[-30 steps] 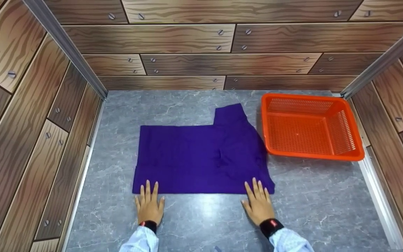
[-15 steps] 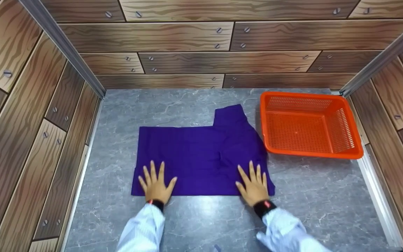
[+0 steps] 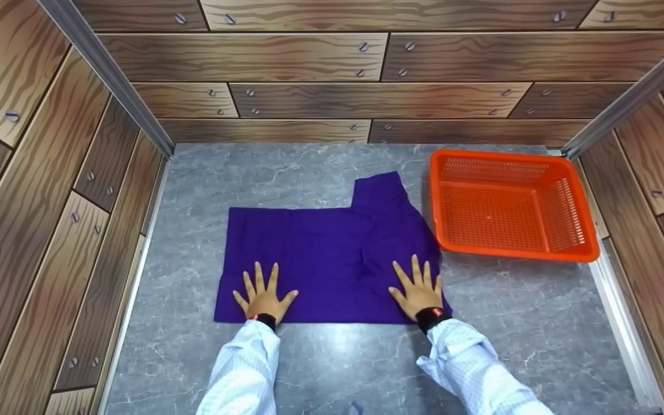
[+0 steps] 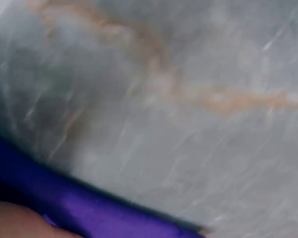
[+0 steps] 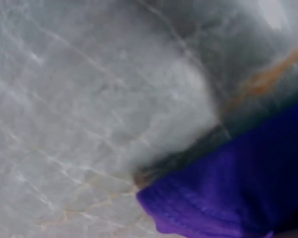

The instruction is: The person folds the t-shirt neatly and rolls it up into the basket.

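Note:
A purple short-sleeved shirt (image 3: pixel 320 253) lies flat, folded lengthwise, its one visible sleeve pointing to the back wall. My left hand (image 3: pixel 266 300) rests with spread, straight fingers on the near left part of the cloth. Near the shoulder end, my right hand (image 3: pixel 421 294) lies the same way, fingers fanned out on the fabric. In the left wrist view, a strip of the purple shirt (image 4: pixel 99 210) and a bit of the left hand (image 4: pixel 20 220) show at the bottom. The right wrist view catches a corner of the shirt (image 5: pixel 213 198) against the grey surface.
An orange plastic basket (image 3: pixel 496 253) with perforated walls stands at the back right, its near left corner close to the shirt. Wood-patterned panels (image 3: pixel 309 57) enclose the back and both sides of the grey marbled tabletop (image 3: pixel 332 374).
Both hands have slid forward from the shirt's near edge farther onto the cloth, their fingers spreading wider. The shirt keeps its shape; the basket stays where it was.

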Demonstrator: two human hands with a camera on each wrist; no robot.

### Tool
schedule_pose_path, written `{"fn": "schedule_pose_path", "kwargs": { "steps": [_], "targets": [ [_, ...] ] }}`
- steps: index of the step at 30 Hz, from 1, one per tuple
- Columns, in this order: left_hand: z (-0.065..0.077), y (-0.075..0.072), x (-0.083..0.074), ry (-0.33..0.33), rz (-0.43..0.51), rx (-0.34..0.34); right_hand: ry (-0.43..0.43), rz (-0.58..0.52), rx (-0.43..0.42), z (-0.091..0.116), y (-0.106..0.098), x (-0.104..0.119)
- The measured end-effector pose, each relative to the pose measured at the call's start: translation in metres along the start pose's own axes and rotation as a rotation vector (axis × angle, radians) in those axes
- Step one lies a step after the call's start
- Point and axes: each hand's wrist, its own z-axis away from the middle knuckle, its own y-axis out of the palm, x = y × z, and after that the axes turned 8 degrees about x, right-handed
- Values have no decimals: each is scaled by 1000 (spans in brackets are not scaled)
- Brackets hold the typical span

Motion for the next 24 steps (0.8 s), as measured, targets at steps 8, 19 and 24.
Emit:
{"fn": "schedule_pose_path", "kwargs": {
  "steps": [8, 19, 24],
  "targets": [
    [14, 16, 14, 23, 41, -91, -9, -6, -27, 15, 7, 5],
    [27, 26, 25, 19, 52, -78, -25, -17, -85, 35, 20, 2],
    [29, 27, 25, 27, 48, -73, -26, -26, -109, 41, 24, -1]
  ]
}}
